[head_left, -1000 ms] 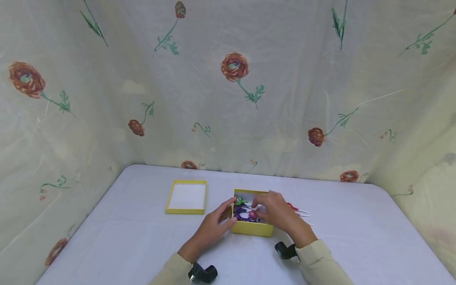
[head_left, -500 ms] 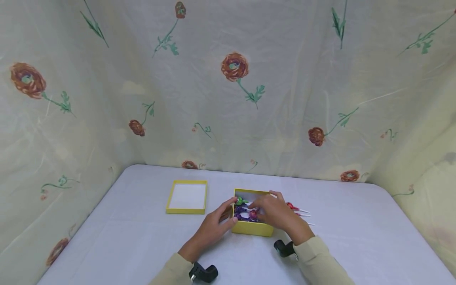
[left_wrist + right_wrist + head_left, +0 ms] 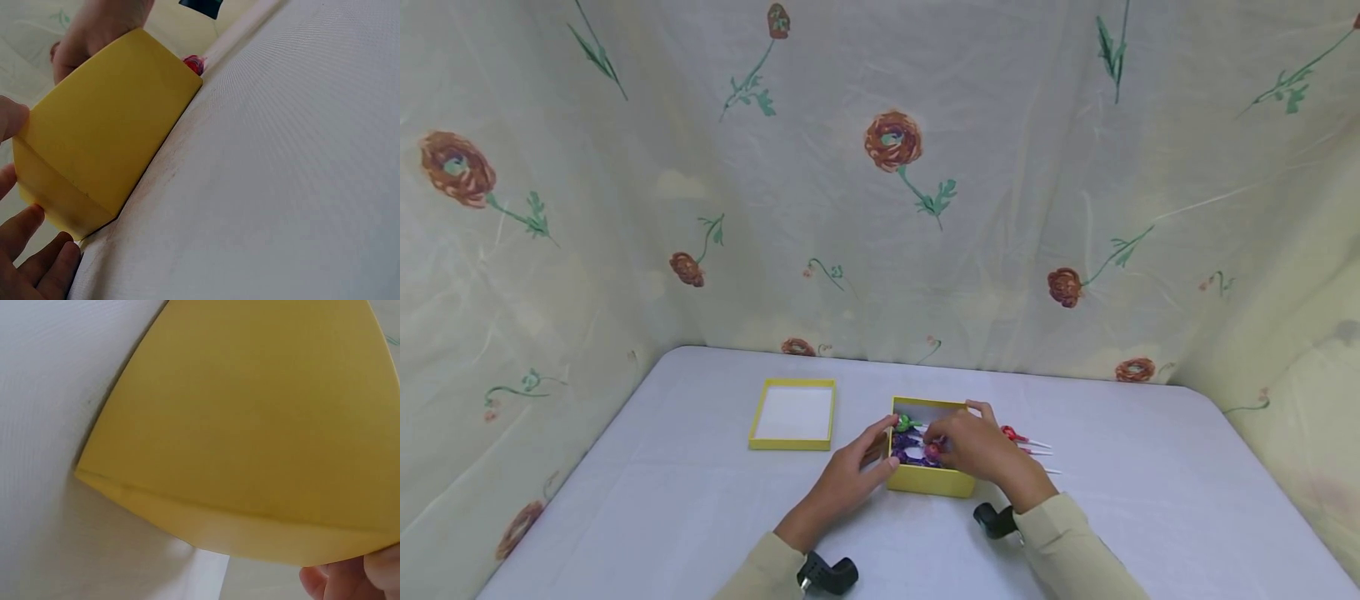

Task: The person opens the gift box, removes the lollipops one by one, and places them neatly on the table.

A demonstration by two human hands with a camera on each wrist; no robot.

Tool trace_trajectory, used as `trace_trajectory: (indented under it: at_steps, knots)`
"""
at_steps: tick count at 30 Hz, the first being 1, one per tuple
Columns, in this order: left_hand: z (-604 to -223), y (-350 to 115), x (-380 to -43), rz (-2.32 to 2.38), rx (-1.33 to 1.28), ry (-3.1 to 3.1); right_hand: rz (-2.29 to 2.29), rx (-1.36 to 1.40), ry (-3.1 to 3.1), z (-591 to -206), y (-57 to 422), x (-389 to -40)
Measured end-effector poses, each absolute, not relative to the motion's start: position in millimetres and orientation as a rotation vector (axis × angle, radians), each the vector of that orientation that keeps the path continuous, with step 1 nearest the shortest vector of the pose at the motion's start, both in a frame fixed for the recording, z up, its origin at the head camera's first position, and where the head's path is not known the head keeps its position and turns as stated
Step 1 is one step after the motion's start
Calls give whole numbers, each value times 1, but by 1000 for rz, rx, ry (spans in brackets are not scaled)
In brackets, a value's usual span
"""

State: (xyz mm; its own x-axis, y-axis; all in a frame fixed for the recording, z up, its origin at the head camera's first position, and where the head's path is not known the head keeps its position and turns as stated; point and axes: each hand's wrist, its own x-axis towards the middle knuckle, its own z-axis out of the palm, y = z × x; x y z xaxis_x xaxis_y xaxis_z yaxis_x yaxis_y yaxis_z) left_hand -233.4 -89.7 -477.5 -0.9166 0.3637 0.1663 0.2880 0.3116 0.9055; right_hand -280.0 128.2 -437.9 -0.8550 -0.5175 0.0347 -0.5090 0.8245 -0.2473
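Note:
A yellow box [image 3: 931,481] stands on the table with several wrapped lollipops inside. A green lollipop [image 3: 905,423] lies at its far left, purple ones [image 3: 905,440] in front of that. My left hand [image 3: 847,473] holds the box's left side, thumb at the near corner; its fingers [image 3: 25,228] lie against the wall in the left wrist view. My right hand [image 3: 973,446] reaches into the box, finger and thumb pinching at a pink lollipop [image 3: 932,451]; the palm hides much of the right half. In the right wrist view the box wall [image 3: 250,419] hides the inside.
A yellow-rimmed lid [image 3: 829,417], white inside, lies left of the box. Red lollipops [image 3: 1012,433] with white sticks [image 3: 1039,452] lie on the table just right of the box. A flowered curtain [image 3: 887,217] hangs round the table [image 3: 700,500].
My right hand has moved slightly left and lower into the box, its fingertips now closer over the pink lollipop. The left hand and the box have stayed in place.

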Motion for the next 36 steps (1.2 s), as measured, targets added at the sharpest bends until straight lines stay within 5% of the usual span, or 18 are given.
trace_trajectory:
  at_steps: [8, 19, 36]
  knots:
    - [-461, -91, -224, 1701, 644, 2486, -429, -831, 2971, -437, 128, -280]
    - [-496, -91, -245, 1687, 622, 2492, -488, -857, 2977, -439, 130, -279]
    - [-496, -92, -245, 1674, 659, 2520, -480, -1050, 2994, -439, 134, -280]
